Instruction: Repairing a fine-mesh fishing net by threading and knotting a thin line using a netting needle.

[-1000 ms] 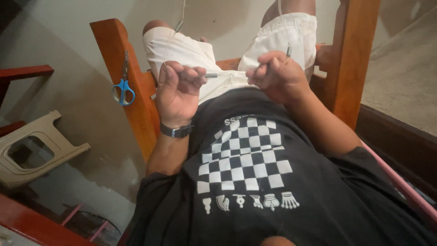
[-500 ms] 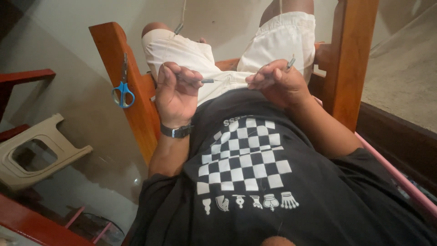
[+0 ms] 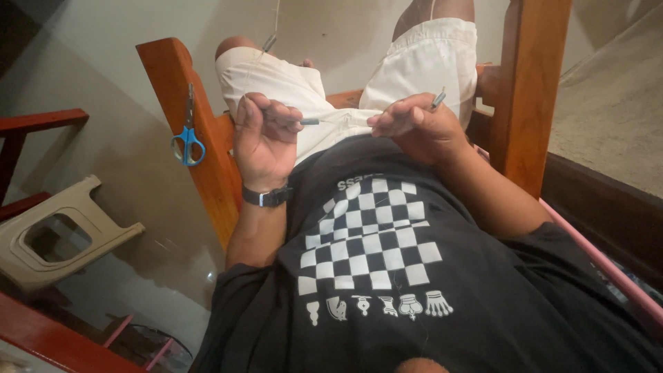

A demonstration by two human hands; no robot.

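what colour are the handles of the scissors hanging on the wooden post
Blue. The scissors hang on the orange-brown wooden post, shown best in the head view.

The person wore a black short-sleeved cotton T-shirt with a white checkerboard print on the chest — under it stood a row of small white chess-piece figures. The loose cream-white fabric shorts covered both thighs. On the left wrist sat a dark wristband with a small metal buckle — a narrow one.
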